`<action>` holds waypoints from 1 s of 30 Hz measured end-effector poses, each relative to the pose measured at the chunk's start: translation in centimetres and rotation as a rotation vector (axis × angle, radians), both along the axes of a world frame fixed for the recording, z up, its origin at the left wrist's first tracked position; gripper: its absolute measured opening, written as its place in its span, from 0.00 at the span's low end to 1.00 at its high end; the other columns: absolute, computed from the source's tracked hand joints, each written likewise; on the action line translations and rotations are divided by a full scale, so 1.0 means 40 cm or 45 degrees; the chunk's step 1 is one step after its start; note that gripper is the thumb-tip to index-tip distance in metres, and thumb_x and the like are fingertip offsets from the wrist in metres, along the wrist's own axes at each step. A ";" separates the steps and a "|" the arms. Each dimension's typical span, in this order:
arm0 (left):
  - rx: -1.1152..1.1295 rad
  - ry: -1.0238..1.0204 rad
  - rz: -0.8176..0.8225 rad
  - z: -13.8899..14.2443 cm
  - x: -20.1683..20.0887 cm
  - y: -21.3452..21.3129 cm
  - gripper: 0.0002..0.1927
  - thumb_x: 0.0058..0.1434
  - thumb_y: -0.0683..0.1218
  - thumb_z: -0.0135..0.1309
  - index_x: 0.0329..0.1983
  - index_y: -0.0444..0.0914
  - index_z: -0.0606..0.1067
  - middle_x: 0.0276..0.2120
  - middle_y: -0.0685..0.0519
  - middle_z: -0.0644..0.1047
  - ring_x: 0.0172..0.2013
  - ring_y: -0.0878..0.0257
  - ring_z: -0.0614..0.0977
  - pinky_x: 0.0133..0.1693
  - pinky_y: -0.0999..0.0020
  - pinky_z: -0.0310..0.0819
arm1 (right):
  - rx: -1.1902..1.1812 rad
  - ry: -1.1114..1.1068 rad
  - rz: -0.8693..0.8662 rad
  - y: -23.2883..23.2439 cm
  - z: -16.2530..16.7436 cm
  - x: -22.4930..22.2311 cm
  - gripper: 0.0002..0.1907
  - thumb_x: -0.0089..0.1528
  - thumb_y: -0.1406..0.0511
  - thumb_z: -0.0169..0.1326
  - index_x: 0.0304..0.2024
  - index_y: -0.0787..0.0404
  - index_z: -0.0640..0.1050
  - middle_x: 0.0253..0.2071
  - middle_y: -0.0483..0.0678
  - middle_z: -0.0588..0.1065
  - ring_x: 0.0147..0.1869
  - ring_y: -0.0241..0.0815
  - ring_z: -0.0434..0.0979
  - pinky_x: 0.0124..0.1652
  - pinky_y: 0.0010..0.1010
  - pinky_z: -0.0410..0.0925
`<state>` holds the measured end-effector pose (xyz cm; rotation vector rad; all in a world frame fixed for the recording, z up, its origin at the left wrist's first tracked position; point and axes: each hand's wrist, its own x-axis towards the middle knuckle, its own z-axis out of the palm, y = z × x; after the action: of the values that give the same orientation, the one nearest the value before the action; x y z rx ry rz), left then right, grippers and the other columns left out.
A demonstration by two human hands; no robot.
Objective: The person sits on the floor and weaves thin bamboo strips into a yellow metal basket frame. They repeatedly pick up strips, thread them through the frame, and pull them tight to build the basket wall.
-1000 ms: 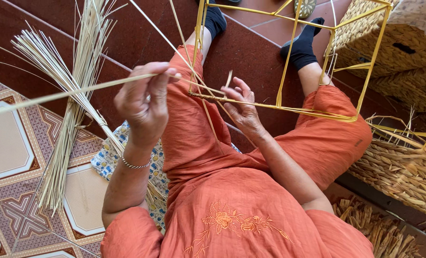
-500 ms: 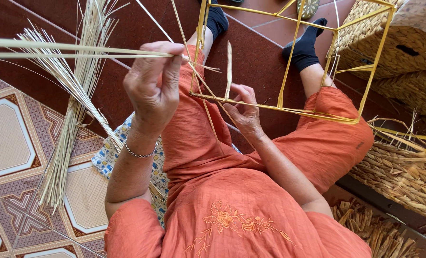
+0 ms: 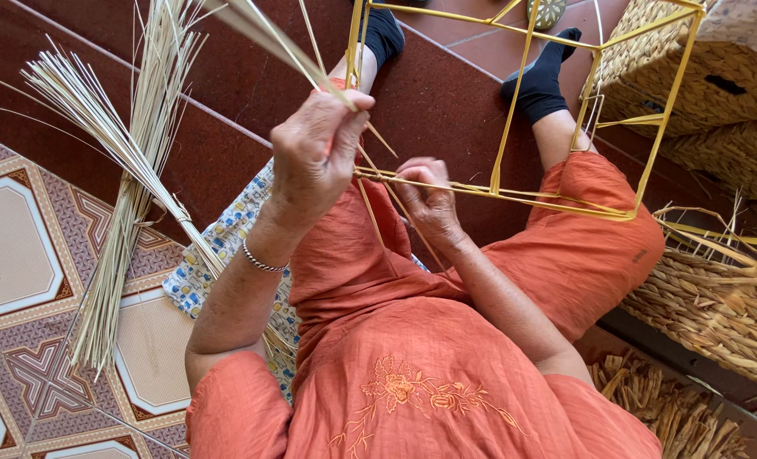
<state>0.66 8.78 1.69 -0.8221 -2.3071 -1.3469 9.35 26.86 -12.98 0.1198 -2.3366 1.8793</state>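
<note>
Vs 0.5 s ago: left hand point(image 3: 317, 149) same height, but its reed strand point(image 3: 264, 34) now points up-left, not flat across. 3 woven baskets point(image 3: 718, 289) at right, 1 yellow wire frame point(image 3: 514, 191) over the lap, 1 reed bundle point(image 3: 128, 195) on floor. Left hand fisted on strand — right hand point(image 3: 429, 197) pinches strand against frame's near bar.
</note>
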 end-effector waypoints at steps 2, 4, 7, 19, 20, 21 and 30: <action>-0.067 0.004 -0.041 -0.013 0.006 0.013 0.05 0.73 0.41 0.57 0.49 0.35 0.79 0.41 0.46 0.83 0.38 0.62 0.87 0.38 0.70 0.86 | -0.001 -0.238 0.040 0.000 -0.011 0.019 0.04 0.70 0.67 0.57 0.41 0.62 0.79 0.38 0.43 0.72 0.40 0.30 0.70 0.38 0.22 0.68; -0.060 -0.115 -0.090 -0.030 0.021 0.028 0.05 0.72 0.41 0.57 0.48 0.35 0.78 0.39 0.47 0.83 0.36 0.62 0.87 0.36 0.70 0.84 | -0.110 -0.530 -0.002 0.000 -0.022 0.050 0.06 0.70 0.66 0.57 0.40 0.62 0.80 0.30 0.44 0.73 0.33 0.30 0.68 0.32 0.24 0.66; -0.093 -0.357 -0.120 -0.066 0.034 0.044 0.05 0.71 0.41 0.56 0.45 0.35 0.77 0.33 0.49 0.82 0.33 0.62 0.87 0.33 0.69 0.81 | -0.108 -0.405 -0.071 0.011 -0.005 0.094 0.04 0.67 0.68 0.60 0.40 0.63 0.79 0.29 0.44 0.77 0.31 0.30 0.74 0.31 0.25 0.70; -0.220 -0.843 -0.223 -0.162 0.043 0.051 0.03 0.72 0.42 0.50 0.46 0.37 0.71 0.29 0.51 0.81 0.33 0.62 0.87 0.34 0.67 0.82 | 0.641 0.449 -0.038 0.087 0.164 0.064 0.06 0.65 0.73 0.62 0.41 0.61 0.77 0.34 0.47 0.74 0.35 0.41 0.75 0.33 0.29 0.69; -0.239 -0.872 -0.215 -0.162 0.043 0.052 0.04 0.72 0.42 0.50 0.46 0.37 0.70 0.29 0.51 0.81 0.33 0.62 0.87 0.34 0.67 0.82 | 0.710 0.478 -0.040 0.094 0.169 0.048 0.06 0.65 0.72 0.63 0.40 0.61 0.77 0.34 0.47 0.74 0.35 0.41 0.74 0.34 0.31 0.67; -0.247 -0.839 -0.230 -0.162 0.044 0.052 0.03 0.72 0.42 0.51 0.46 0.37 0.70 0.30 0.50 0.81 0.34 0.62 0.87 0.35 0.66 0.82 | 0.779 0.508 -0.042 0.109 0.178 0.030 0.06 0.64 0.70 0.63 0.40 0.60 0.78 0.33 0.46 0.74 0.35 0.42 0.73 0.35 0.34 0.65; -0.232 -0.816 -0.331 -0.148 0.039 0.060 0.09 0.61 0.39 0.61 0.40 0.36 0.72 0.32 0.51 0.82 0.37 0.63 0.87 0.38 0.68 0.82 | 1.061 0.574 -0.132 0.116 0.238 -0.105 0.09 0.60 0.61 0.69 0.36 0.51 0.79 0.34 0.41 0.74 0.47 0.45 0.71 0.57 0.43 0.57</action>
<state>2.22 11.19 -4.25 -0.8599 -2.9238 -1.7269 5.16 31.50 -3.47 0.4376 -2.5298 0.6318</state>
